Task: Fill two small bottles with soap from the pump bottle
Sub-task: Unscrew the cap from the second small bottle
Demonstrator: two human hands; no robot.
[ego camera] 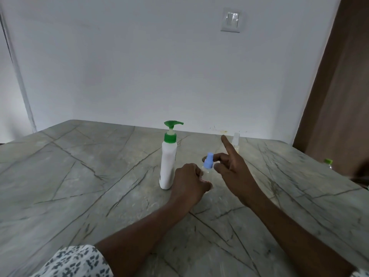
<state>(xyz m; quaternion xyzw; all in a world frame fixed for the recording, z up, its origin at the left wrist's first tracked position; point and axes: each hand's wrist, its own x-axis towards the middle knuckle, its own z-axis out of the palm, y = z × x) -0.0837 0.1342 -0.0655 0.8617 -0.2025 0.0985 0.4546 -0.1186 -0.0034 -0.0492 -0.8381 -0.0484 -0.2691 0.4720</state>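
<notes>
A: Grey veined stone counter point(79, 176) under a white wall point(139, 66). Our tall white pump bottle with green pump head point(168, 164) stands just left of our hands.
B: Our left hand point(189, 182) has its fingers curled round the small clear plastic bottle point(208, 175); our right hand point(235, 172) pinches its blue cap point(209, 161), forefinger sticking out.
A: It looks light, thin-walled, likely slick. We'd hold the body firmly and twist at the cap.
B: The second small bottle with a clear cap point(236, 139) stands behind.
</notes>
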